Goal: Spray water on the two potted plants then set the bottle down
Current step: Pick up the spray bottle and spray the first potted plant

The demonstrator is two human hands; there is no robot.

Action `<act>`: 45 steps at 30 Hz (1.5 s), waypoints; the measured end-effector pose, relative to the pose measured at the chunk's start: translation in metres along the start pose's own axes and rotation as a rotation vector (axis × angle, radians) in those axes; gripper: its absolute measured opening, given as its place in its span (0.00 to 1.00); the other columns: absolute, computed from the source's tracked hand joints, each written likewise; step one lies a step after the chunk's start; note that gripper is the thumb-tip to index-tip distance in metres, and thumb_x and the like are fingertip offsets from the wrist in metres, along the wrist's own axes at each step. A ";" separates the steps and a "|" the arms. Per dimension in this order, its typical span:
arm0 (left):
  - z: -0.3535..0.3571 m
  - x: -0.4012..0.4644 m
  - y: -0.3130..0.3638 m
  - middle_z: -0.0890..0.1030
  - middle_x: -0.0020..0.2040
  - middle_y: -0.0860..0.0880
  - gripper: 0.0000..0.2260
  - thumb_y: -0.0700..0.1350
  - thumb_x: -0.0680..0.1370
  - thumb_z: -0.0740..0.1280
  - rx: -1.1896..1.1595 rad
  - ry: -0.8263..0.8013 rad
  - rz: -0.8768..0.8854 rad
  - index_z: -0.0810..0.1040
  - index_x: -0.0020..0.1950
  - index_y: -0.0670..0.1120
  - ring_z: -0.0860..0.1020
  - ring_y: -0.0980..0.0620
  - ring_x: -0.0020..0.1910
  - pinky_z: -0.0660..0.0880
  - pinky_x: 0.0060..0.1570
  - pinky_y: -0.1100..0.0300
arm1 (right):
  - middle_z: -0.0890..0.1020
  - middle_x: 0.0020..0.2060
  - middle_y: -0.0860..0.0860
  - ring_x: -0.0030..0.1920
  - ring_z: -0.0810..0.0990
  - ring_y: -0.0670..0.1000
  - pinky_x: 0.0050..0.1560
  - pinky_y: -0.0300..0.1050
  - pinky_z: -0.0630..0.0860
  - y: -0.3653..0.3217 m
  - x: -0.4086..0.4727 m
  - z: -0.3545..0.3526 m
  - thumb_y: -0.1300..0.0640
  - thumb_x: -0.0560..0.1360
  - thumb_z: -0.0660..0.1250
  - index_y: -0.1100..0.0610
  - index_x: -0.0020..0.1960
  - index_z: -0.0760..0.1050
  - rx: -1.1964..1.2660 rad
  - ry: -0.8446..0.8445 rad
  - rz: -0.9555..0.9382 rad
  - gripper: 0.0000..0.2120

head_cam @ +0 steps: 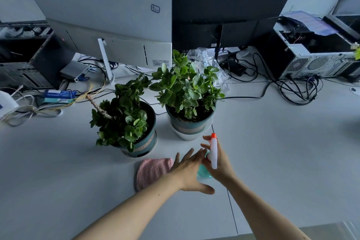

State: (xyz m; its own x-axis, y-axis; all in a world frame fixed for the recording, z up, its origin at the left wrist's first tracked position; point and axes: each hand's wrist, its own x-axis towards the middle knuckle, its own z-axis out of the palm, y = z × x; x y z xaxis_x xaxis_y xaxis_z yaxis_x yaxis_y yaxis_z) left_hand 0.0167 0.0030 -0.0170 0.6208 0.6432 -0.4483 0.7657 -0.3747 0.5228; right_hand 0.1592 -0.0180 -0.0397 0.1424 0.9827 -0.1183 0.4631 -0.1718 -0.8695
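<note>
So it's a big white bench [272, 142] with a lot going on along the far edge: a white monitor [109, 17] seen from the back on the far left side, a black monitor [224, 6] right beside it, and an opened-up PC case [311, 58] lying toward the far right corner, plus a tangle of black cables [292, 87] in front of it. Another dark case [29, 60] sits at the far left. In the middle of the bench are the two potted plants, side by side and just apart: the left plant [124, 119] is bushier and leans over its teal pot toward the near edge, with a bare woody stem sticking out to the left, and the right plant [187, 87] stands more upright in a matching pot set on a white saucer. Just near of the left pot there's a pink knitted cloth [152, 171] lying flat. Both bare arms come in from the near edge. The right hand [220, 163] is wrapped around the spray bottle [213, 152], fingers clamped on its neck, white head with the orange nozzle tip aimed at the plants, teal body showing below the hand, all of it just near of the right pot. The left hand [191, 171] is open, fingers spread apart, flat against the bottle's left side, partly over the cloth's right edge.
</note>
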 end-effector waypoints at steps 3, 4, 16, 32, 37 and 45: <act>-0.003 -0.006 -0.002 0.52 0.79 0.55 0.51 0.68 0.64 0.70 -0.026 0.001 0.004 0.44 0.76 0.55 0.42 0.52 0.78 0.40 0.73 0.39 | 0.76 0.63 0.50 0.63 0.78 0.48 0.59 0.48 0.78 -0.002 -0.001 0.004 0.66 0.73 0.67 0.57 0.72 0.62 0.020 0.021 -0.001 0.29; -0.004 -0.009 -0.003 0.51 0.79 0.55 0.52 0.69 0.64 0.69 -0.039 0.003 0.000 0.42 0.77 0.55 0.41 0.53 0.77 0.39 0.73 0.40 | 0.77 0.61 0.49 0.63 0.78 0.48 0.58 0.48 0.78 -0.003 0.000 0.006 0.66 0.72 0.67 0.56 0.71 0.63 0.031 0.024 -0.004 0.30; -0.005 -0.084 -0.045 0.26 0.74 0.54 0.48 0.77 0.68 0.48 -0.023 0.387 -0.145 0.30 0.75 0.52 0.26 0.59 0.71 0.31 0.71 0.48 | 0.82 0.47 0.53 0.45 0.83 0.49 0.41 0.51 0.81 -0.060 0.014 0.044 0.63 0.59 0.61 0.49 0.54 0.76 0.169 -0.054 -0.174 0.25; -0.009 -0.109 -0.080 0.33 0.77 0.48 0.37 0.72 0.72 0.31 0.199 0.519 -0.391 0.27 0.73 0.51 0.26 0.54 0.72 0.23 0.65 0.51 | 0.83 0.39 0.56 0.40 0.80 0.60 0.39 0.54 0.79 -0.103 0.015 0.087 0.58 0.58 0.62 0.55 0.40 0.76 -0.105 -0.366 -0.107 0.12; -0.009 -0.109 -0.078 0.34 0.77 0.48 0.37 0.72 0.71 0.31 0.183 0.518 -0.400 0.24 0.71 0.52 0.26 0.54 0.72 0.25 0.67 0.48 | 0.82 0.37 0.57 0.39 0.80 0.62 0.38 0.56 0.79 -0.106 0.016 0.088 0.60 0.61 0.62 0.50 0.35 0.71 -0.146 -0.311 -0.072 0.06; -0.009 -0.108 -0.077 0.33 0.77 0.47 0.38 0.72 0.69 0.30 0.174 0.513 -0.405 0.25 0.71 0.51 0.25 0.53 0.71 0.26 0.67 0.48 | 0.81 0.42 0.60 0.43 0.78 0.62 0.42 0.56 0.78 -0.104 0.020 0.083 0.61 0.60 0.63 0.55 0.43 0.76 -0.116 -0.276 -0.061 0.12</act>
State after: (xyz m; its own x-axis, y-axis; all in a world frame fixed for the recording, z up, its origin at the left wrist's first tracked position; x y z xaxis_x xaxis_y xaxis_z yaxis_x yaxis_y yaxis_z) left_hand -0.1106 -0.0311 -0.0022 0.1539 0.9749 -0.1609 0.9636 -0.1121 0.2426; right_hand 0.0410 0.0254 0.0085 -0.1243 0.9703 -0.2076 0.5630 -0.1033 -0.8200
